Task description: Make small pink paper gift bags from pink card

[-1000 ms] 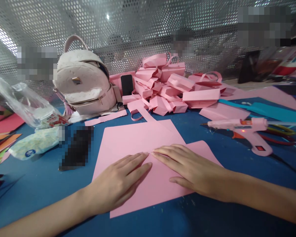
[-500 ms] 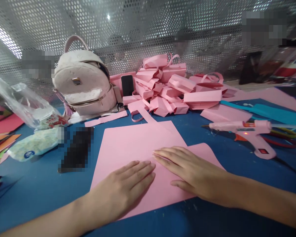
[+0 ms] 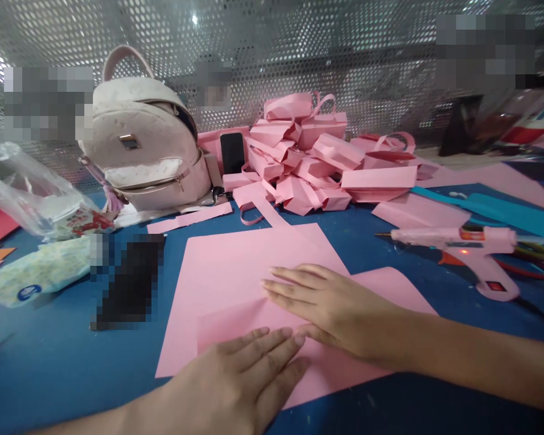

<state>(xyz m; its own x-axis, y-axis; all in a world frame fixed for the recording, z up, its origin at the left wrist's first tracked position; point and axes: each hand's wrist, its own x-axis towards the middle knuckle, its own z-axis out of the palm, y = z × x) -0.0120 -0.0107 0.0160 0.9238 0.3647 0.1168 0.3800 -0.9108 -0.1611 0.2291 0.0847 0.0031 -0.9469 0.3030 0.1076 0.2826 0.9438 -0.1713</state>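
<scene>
Pink paper (image 3: 226, 266) lies on the blue table in front of me, with a folded or overlapping layer whose edge shows near my hands. My left hand (image 3: 236, 380) rests on its near part, palm down, fingers stretched out and holding nothing. Flat on the middle of the paper is my right hand (image 3: 326, 308), its fingers extended and slightly apart. The fingertips of the left hand are close to the right thumb. A curved pink flap (image 3: 390, 290) extends to the right from under the right hand.
Behind the paper are a heap of pink paper bags (image 3: 299, 157), a white backpack (image 3: 149, 145) and a phone (image 3: 232, 154). A pink glue gun (image 3: 476, 241) lies right; a tissue pack (image 3: 40, 272) and a dark pixelated object (image 3: 131, 281) are left.
My left hand has moved nearer and slightly right. My right hand has shifted a little left. A raised paper edge now shows between them, and the view has shifted slightly.
</scene>
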